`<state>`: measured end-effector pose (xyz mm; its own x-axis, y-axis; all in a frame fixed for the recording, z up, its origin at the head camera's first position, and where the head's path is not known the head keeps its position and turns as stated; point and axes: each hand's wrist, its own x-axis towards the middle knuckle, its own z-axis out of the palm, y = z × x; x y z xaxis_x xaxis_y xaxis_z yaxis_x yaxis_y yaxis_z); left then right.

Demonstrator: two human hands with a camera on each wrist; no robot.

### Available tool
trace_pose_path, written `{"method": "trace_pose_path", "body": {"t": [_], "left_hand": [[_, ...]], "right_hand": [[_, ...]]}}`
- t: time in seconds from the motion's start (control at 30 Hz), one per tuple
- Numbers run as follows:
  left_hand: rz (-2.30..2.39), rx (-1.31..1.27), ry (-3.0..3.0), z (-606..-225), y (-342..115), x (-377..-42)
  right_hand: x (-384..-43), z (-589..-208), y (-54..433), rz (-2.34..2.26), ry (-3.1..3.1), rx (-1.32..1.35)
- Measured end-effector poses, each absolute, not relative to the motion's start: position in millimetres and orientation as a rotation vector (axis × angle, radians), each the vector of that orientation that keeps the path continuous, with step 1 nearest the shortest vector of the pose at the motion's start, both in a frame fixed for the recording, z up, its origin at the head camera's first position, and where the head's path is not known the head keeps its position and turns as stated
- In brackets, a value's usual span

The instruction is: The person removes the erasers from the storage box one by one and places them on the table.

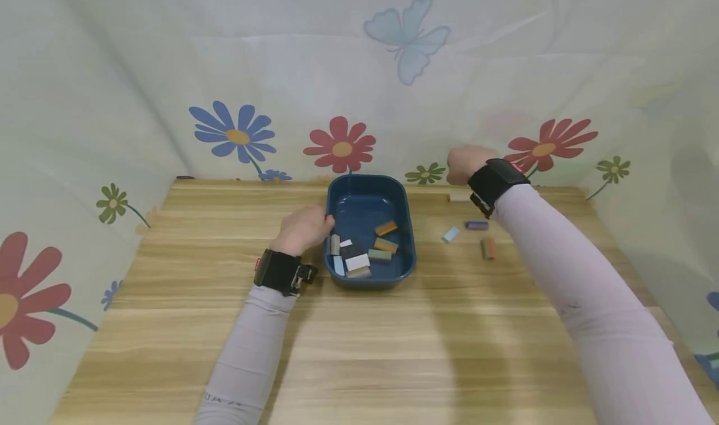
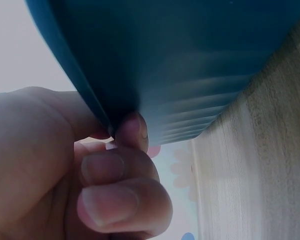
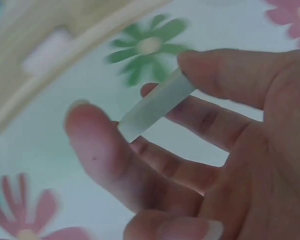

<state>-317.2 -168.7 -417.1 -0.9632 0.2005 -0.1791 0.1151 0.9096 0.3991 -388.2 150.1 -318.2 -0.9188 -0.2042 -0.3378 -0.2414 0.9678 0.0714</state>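
Observation:
My left hand (image 1: 306, 228) pinches the left rim of a dark blue plastic tub (image 1: 410, 238) that stands on the table. In the left wrist view the thumb and a curled finger (image 2: 132, 132) meet at the tub's edge. Several small blocks, orange, green, white, grey and black, lie in the tub's near part, among them a green block (image 1: 380, 255). My right hand (image 1: 469, 163) is raised by the back wall. Its fingers and thumb pinch a small pale green-white block (image 3: 157, 105), seen in the right wrist view and hidden in the head view.
Right of the tub on the table (image 1: 365, 350) lie a light blue block (image 1: 451, 234), a purple block (image 1: 477, 225), a green and orange block (image 1: 488, 248) and a pale block (image 1: 459, 197) near the back edge. A flower-printed sheet (image 1: 281, 57) hangs behind and at both sides.

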Motion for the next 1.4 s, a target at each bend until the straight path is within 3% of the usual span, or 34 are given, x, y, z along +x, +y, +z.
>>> {"method": "trace_pose_path", "body": {"t": [0.27, 0.57, 0.9, 1.4], "left_hand": [[0.582, 0.225, 2.842, -419, -170, -316], [0.572, 0.235, 2.844, -417, -170, -315], [0.573, 0.238, 2.860, -416, -168, -316], [0.553, 0.239, 2.882, -421, -169, -319]], "right_hand": [[-373, -360, 192, 0.087, 2.842, -0.389], [-299, -385, 197, -0.095, 2.947, -0.508], [-244, -419, 208, -0.187, 3.052, -0.524], [-234, -439, 214, -0.198, 3.060, -0.440]]}}
